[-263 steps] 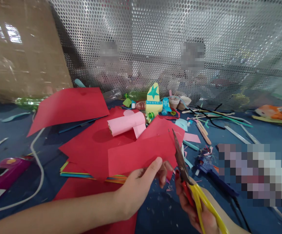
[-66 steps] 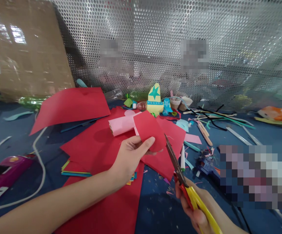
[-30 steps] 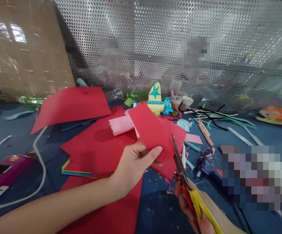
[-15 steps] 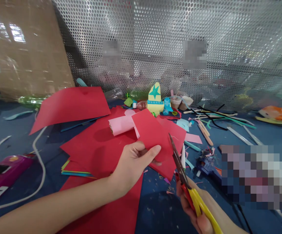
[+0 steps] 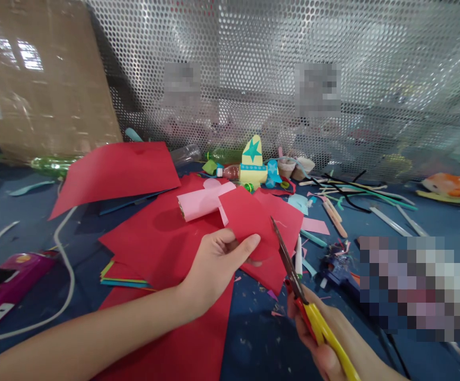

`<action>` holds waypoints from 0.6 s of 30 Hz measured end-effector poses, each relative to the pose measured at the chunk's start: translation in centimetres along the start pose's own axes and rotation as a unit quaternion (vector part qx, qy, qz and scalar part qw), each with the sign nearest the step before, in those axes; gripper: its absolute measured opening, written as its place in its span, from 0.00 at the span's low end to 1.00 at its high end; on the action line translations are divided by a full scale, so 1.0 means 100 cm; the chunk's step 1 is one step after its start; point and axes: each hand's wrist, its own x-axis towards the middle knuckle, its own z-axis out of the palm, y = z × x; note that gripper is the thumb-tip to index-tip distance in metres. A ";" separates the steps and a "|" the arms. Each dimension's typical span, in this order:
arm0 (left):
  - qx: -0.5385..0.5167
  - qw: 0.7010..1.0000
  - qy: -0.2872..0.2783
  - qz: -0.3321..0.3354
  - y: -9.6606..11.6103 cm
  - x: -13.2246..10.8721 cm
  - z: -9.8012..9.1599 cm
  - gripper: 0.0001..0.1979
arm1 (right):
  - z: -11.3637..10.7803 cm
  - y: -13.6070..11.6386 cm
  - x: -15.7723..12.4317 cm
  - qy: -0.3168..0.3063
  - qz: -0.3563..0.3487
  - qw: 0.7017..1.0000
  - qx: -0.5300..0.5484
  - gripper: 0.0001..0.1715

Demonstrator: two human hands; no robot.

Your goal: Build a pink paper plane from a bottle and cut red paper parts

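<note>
Between the thumb and fingers of my left hand (image 5: 217, 264) is a small piece of red paper (image 5: 245, 214), held up over larger red sheets (image 5: 162, 233). My right hand (image 5: 321, 328) grips scissors (image 5: 313, 317) with yellow and red handles. Their dark blades point up and away, with the tips close to the right edge of the held piece. Whether the blades touch the paper I cannot tell. Just beyond my left hand, a pink paper-wrapped tube (image 5: 201, 201) lies on the red sheets, partly covered by the held piece.
A yellow paper-covered bottle craft (image 5: 252, 172) with stars stands by the perforated metal panel (image 5: 230, 69). To the left are a cardboard box (image 5: 47, 79) and a purple power strip (image 5: 11, 280) with a white cord. At right lie a blue glue gun (image 5: 341, 278), sticks and pipe cleaners.
The red piece in my left hand has tipped slightly lower, showing more of the pink tube. The scissors have shifted a little to the left, towards the held piece.
</note>
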 end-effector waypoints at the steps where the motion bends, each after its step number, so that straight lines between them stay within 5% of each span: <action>1: -0.001 1.000 -0.001 -0.002 0.000 0.000 0.000 0.10 | 0.000 0.000 0.001 -0.011 -0.008 1.000 0.015 0.43; 11: 0.024 1.000 -0.009 -0.006 -0.002 -0.005 0.004 0.12 | 0.000 -0.012 -0.001 -0.020 0.051 0.995 0.086 0.49; 18: 0.052 0.998 -0.025 0.019 -0.004 -0.004 0.002 0.10 | -0.003 -0.002 0.000 -0.033 0.006 0.996 0.085 0.44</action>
